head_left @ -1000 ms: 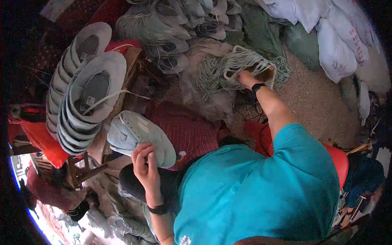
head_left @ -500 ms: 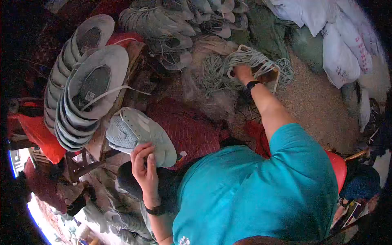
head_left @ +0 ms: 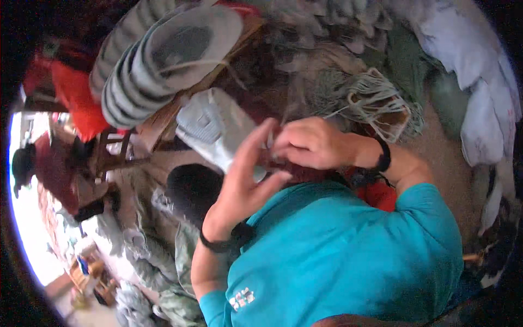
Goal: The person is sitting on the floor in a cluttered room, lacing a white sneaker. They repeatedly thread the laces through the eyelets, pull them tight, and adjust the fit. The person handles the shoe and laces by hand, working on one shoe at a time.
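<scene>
A pale grey shoe upper (head_left: pixel 231 117) with a mesh tongue rests near my lap. My left hand (head_left: pixel 239 185) is at its right edge, fingers and thumb spread apart. Close by, my right hand (head_left: pixel 313 144) has its fingers pinched together, slightly blurred. A thin pale shoelace (head_left: pixel 339 111) runs from this hand toward the heap of laces, though its end in the fingers is hidden. That heap of shoelaces (head_left: pixel 376 101) hangs over a small frame beyond my right hand.
Nested grey shoe uppers (head_left: pixel 133 82) line a wooden bench at the left, with a loose lace over the front one. More uppers (head_left: pixel 348 22) lie at the far side. White sacks (head_left: pixel 479 120) stand at the right. A red bag (head_left: pixel 81 103) hangs at the left.
My right hand has come back from the lace heap to beside my left hand. My left hand has moved right and spread its fingers. The view has shifted.
</scene>
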A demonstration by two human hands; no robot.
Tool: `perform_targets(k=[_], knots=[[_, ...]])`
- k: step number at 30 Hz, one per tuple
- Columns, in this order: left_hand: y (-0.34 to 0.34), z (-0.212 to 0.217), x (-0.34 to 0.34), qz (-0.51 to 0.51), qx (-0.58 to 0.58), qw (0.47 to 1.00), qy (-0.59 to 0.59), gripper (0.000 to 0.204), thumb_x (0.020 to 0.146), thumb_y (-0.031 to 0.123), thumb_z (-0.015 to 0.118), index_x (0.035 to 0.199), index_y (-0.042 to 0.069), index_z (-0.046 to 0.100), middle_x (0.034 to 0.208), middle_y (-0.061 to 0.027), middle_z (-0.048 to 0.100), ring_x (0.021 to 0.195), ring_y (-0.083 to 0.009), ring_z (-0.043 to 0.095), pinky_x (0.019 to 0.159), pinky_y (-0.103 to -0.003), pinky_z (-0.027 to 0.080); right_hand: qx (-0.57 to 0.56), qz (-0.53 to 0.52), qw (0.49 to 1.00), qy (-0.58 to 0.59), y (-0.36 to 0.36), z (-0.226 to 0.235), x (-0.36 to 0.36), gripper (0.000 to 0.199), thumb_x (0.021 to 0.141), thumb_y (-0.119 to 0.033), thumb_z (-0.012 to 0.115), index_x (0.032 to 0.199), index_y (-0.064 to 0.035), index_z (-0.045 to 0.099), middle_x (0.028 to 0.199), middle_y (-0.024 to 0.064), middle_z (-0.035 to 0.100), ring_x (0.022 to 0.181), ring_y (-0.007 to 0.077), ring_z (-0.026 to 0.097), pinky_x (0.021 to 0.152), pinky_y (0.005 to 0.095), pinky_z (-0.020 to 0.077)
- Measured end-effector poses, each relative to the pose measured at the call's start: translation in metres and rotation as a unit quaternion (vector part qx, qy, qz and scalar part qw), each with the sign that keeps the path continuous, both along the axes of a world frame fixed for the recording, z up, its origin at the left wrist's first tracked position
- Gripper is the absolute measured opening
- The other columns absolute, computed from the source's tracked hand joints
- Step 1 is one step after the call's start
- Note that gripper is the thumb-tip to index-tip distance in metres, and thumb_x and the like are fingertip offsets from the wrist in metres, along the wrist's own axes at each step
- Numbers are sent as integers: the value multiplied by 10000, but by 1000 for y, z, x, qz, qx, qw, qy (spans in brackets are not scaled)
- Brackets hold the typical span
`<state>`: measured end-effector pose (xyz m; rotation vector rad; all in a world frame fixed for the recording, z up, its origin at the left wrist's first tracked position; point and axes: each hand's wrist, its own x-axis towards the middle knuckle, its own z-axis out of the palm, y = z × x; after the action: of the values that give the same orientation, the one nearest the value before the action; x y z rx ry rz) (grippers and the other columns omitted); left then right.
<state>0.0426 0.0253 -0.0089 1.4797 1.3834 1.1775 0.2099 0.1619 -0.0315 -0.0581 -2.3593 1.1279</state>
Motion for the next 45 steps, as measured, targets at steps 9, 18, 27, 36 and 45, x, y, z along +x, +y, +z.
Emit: perform_targets(k=[9,18,27,36,45], knots=[[-74,-16,-46,77,-86,993,-36,169,971,149,551,972,30,670,798,-33,575,800,-157,525,752,-292,426,24,-342,939,-21,71,-4,9,56,906,-67,600,906,-13,614,744,-3,563,690,36,485,597,242,419],[-76,-20,-50,87,-139,969,-184,311,1036,239,452,993,-2,645,685,40,477,646,-69,468,590,-241,414,368,-305,837,-267,84,-10,-4,227,870,-72,522,1067,-5,610,1029,151,633,1023,313,596,903,415,470],[-36,-26,-42,153,-96,983,-24,315,1003,281,520,935,1,648,628,-48,537,583,-87,476,538,-288,427,-291,96,938,-163,-22,20,-80,277,987,-114,462,1212,-2,581,1134,75,624,1093,142,556,955,300,436],[-27,-65,-63,315,22,949,25,89,888,87,646,947,22,652,732,-33,523,605,-107,474,556,-264,418,2,-56,996,-74,7,-14,-97,76,828,-89,696,891,-48,682,792,30,581,819,154,558,690,293,443],[-24,-59,-68,277,46,956,85,254,827,19,688,1077,64,674,790,-1,468,705,-104,464,630,-228,409,-33,-147,987,-63,-9,-27,-100,81,833,-61,693,881,-32,634,815,52,571,760,161,588,651,286,489]])
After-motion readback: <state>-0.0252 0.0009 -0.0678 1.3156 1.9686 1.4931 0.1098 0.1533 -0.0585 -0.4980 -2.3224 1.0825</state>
